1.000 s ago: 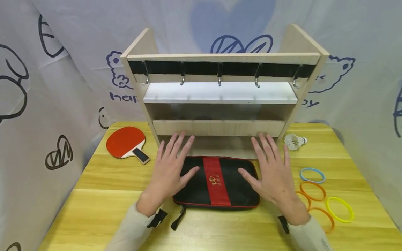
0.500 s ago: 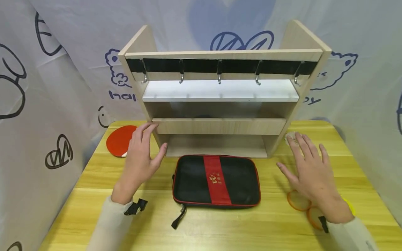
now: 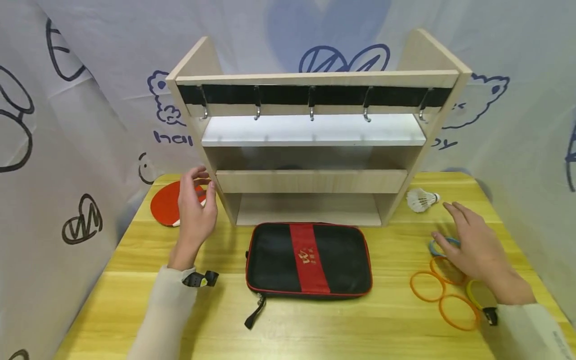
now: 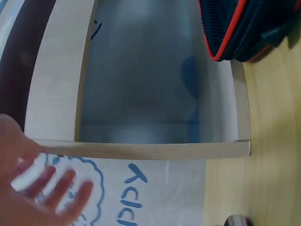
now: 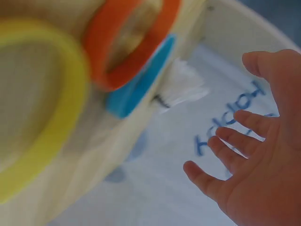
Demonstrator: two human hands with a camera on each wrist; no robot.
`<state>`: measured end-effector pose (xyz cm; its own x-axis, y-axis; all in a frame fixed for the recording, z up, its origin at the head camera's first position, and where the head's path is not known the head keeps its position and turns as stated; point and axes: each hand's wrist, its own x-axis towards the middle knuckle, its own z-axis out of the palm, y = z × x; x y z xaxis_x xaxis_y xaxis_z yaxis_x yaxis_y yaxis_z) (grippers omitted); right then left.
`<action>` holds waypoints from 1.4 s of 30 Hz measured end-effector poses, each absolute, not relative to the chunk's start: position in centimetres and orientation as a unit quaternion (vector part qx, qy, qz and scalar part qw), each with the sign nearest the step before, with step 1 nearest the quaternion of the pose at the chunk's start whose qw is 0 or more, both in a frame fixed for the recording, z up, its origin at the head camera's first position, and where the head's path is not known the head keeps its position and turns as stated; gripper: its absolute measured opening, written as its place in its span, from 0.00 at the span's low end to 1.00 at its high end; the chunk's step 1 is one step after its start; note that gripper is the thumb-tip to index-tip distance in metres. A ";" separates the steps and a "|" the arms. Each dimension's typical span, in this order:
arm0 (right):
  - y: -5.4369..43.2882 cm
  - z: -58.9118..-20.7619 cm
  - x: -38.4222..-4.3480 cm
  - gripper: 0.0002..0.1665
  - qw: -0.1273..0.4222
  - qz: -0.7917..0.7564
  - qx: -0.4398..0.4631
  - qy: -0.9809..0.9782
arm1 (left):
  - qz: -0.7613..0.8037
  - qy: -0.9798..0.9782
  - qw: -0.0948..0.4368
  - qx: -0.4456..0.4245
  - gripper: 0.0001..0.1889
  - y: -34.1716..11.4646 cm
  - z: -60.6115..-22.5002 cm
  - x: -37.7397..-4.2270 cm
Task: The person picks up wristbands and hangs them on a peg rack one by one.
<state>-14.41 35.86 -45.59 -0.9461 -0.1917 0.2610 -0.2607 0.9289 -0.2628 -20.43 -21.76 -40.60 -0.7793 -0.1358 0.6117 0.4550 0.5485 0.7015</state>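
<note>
My left hand (image 3: 196,207) hovers by the shelf's left side, overlapping the red table tennis paddle (image 3: 166,204) in the head view; its fingers are loosely bent and hold nothing. On the right, my right hand (image 3: 478,245) is held above the rings with relaxed fingers, also holding nothing. Below it lie a blue ring (image 3: 436,248), a yellow ring (image 3: 471,295) and several orange rings (image 3: 427,301). A white shuttlecock (image 3: 420,200) rests beyond that hand. Between the hands lies a black zip case (image 3: 274,257) with a red stripe. The paddle's handle is mostly hidden.
A wooden shelf unit (image 3: 310,181) stands at the back of the table, with a row of metal hooks (image 3: 311,111) along its upper board. The wooden table (image 3: 306,330) is bordered by white cloth (image 3: 108,125) with blue and black drawings.
Both hands have moved apart from over the case, the left toward the paddle and the right over the rings. The case and the shelf stay in place.
</note>
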 end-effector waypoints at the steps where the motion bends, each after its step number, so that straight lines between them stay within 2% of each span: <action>1: 36.3 -45.8 -14.5 0.46 0.105 0.152 0.110 -0.977 | -0.481 -0.814 0.312 -0.095 0.19 -21.8 -40.7 -20.6; 10: 40.0 -47.4 -15.2 0.38 -0.005 0.188 0.063 -0.980 | -0.538 -0.787 0.290 -0.087 0.16 -22.2 -41.4 -20.9; 16: 41.3 -47.7 -15.3 0.27 -0.035 0.193 0.069 -0.978 | -0.544 -0.785 0.285 -0.080 0.17 -22.2 -41.6 -20.7; 22: 41.9 -48.3 -15.3 0.15 -0.023 0.196 0.065 -0.978 | -0.544 -0.784 0.289 -0.078 0.18 -21.7 -41.5 -20.8; 26: 42.0 -48.6 -15.2 0.11 0.002 0.210 0.058 -0.976 | -0.546 -0.779 0.300 -0.076 0.19 -21.4 -41.7 -20.8; 35: 41.4 -47.8 -14.8 0.10 0.028 0.270 0.052 -0.961 | -0.532 -0.769 0.344 -0.083 0.18 -21.1 -42.7 -20.9; 42: 40.9 -47.0 -14.5 0.09 0.057 0.295 0.038 -0.953 | -0.527 -0.768 0.352 -0.092 0.18 -20.9 -43.0 -20.9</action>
<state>-14.48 40.90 -46.98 -0.9905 -0.0388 0.1319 -0.1065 0.8231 -0.5579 -20.86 -20.88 -43.03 -0.7356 -0.2304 0.6371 0.5120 0.4268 0.7455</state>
